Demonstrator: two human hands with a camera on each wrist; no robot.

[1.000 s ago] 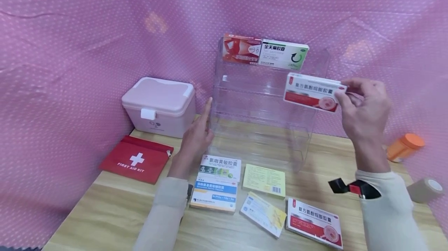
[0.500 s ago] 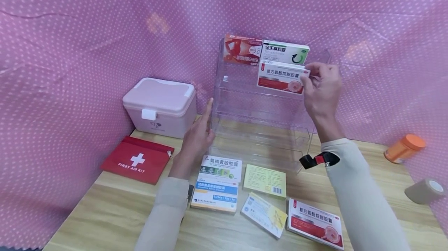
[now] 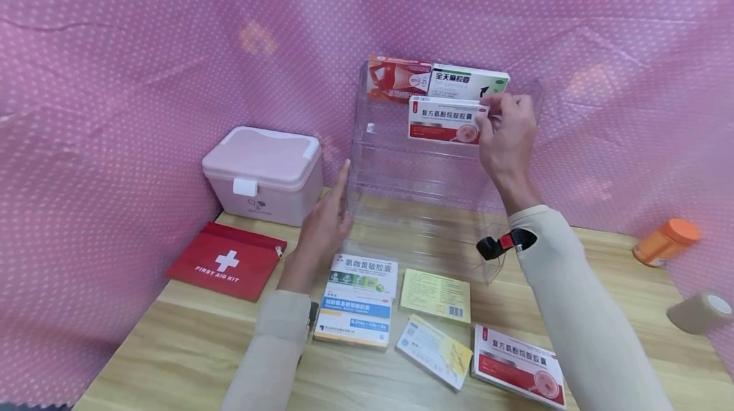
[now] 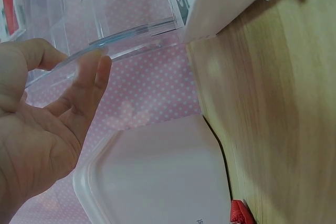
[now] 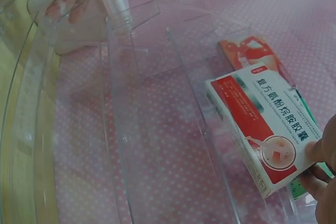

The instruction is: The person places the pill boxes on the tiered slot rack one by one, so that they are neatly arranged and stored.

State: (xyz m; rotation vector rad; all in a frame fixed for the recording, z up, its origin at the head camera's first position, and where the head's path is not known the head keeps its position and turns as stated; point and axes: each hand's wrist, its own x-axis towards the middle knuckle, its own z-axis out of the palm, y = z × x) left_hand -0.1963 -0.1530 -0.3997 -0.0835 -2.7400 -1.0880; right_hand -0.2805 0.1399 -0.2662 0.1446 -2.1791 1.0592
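My right hand (image 3: 509, 134) pinches the right end of a white and red medicine box (image 3: 444, 123) between thumb and fingers. The box is held upright in front of the upper part of a clear acrylic display rack (image 3: 395, 172), overlapping the green and white box (image 3: 466, 81) behind it. Beside that one, an orange-red box (image 3: 397, 78) stands in the top tier. My left hand (image 3: 322, 223) holds the rack's left side panel, its thumb and fingers on either side of the edge in the left wrist view. The index finger points up along the panel.
On the table before the rack lie a blue and white box (image 3: 352, 322), a green-banded box (image 3: 364, 274), a yellow-green box (image 3: 434, 294), a yellow and white box (image 3: 434, 350) and another red and white box (image 3: 518, 366). A pink case (image 3: 260, 175), red pouch (image 3: 226, 262) and orange bottle (image 3: 665, 242) stand around.
My right hand has carried the red and white medicine box leftward and slightly up, from the rack's right side to in front of the green and white box. My left hand stays in place.
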